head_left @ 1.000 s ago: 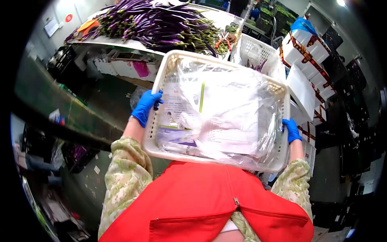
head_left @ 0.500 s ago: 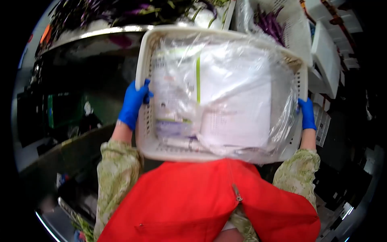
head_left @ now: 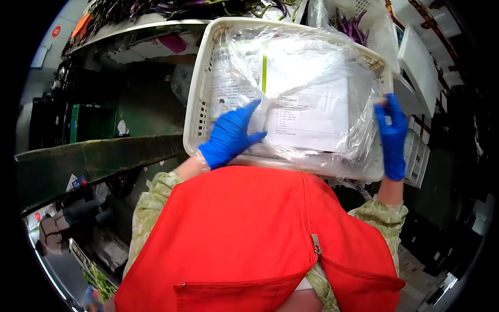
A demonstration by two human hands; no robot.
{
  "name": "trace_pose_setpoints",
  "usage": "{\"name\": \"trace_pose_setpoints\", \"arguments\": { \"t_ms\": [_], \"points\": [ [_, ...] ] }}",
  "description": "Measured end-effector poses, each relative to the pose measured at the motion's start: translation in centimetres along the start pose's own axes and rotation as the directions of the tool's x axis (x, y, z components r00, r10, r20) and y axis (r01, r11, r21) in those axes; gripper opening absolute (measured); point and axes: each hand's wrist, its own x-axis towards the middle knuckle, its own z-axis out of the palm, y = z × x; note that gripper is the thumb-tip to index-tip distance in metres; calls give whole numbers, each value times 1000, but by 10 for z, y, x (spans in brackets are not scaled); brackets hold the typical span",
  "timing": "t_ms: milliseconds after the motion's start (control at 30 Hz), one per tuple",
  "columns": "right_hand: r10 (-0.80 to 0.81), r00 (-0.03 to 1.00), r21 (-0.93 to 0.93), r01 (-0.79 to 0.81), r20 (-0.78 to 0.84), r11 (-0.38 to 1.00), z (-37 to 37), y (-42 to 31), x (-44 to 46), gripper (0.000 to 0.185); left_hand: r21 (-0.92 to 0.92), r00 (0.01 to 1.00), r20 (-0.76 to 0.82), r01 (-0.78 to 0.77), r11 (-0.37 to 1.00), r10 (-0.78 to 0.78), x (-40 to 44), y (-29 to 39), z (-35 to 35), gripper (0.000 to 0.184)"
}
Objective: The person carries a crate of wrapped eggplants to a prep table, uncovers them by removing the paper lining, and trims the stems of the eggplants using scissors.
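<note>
A white plastic basket point(head_left: 195, 104) stands in front of me, lined with clear plastic film point(head_left: 361, 125). Printed papers point(head_left: 312, 122) lie in it under or among the film, with a green stripe along one sheet. My left hand point(head_left: 231, 134), in a blue glove, is over the basket's lower left part, thumb and forefinger spread at a fold of the film. Beside the right rim is my right hand point(head_left: 393, 138), also blue-gloved, its fingers pointing up and partly bent, with a gap between them. A bare-looking fingertip shows at its top.
Long purple eggplants point(head_left: 171, 9) lie on a counter behind the basket. More eggplants point(head_left: 352, 27) are in a white crate point(head_left: 382, 36) at the back right. White foam boxes point(head_left: 418, 70) stand to the right. A dark green ledge point(head_left: 99, 162) runs on the left.
My left hand has let go of the basket's left rim and moved inward over the film. My right hand has come off its grip on the right rim and turned upward.
</note>
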Motion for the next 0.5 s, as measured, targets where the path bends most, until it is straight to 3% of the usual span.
{"name": "trace_pose_setpoints", "arguments": {
  "t_ms": [33,100,133,167,200,233,267,300,333,367,400,433,467,500],
  "points": [
    [-41,995,33,38,95,999,23,-25,-16,36,8,987,134,93,996,-93,-5,-6,11,76],
    [36,902,7,-43,430,999,75,-49,-47,48,-67,974,206,107,992,-91,-18,-21,27,64],
    [-68,876,-14,85,478,996,104,-52,-63,56,-214,971,227,120,969,-70,-18,-27,19,57],
    [-325,811,-139,439,487,887,129,-42,-79,60,-357,968,248,135,924,-46,-18,-35,8,49],
    [-415,750,-277,604,516,747,142,-54,-88,60,-493,964,265,153,857,-20,-19,-44,-3,42],
    [73,637,-376,356,768,856,150,-79,-83,55,-693,982,187,134,708,-2,-22,-43,-33,27],
    [81,615,-319,287,785,903,151,-82,-83,50,-715,997,31,72,696,-72,-29,-56,-56,26],
    [86,591,-258,213,802,942,150,-84,-84,45,-793,930,-166,72,605,-328,-38,-89,-61,34],
    [19,660,-133,122,751,984,140,-84,-85,40,-945,834,-213,-44,325,-509,-44,-99,-76,35],
    [-35,728,7,42,685,999,121,-83,-85,35,-970,880,-244,-220,104,-407,-63,-159,-78,32],
    [112,835,110,-202,539,973,97,-92,-84,31,-969,786,-240,-228,93,-570,-76,-153,-92,29],
    [290,873,250,-405,392,880,69,-94,-84,26,-966,692,-225,-248,67,-686,-89,-166,-93,30],
    [347,924,295,-381,162,876,29,-80,-86,18,-968,701,-242,-221,118,-671,-111,-186,-85,29],
    [384,920,325,-341,-78,882,-12,-66,-88,15,-982,686,-98,-183,-41,-721,-126,-206,-70,27]
  ]
}}
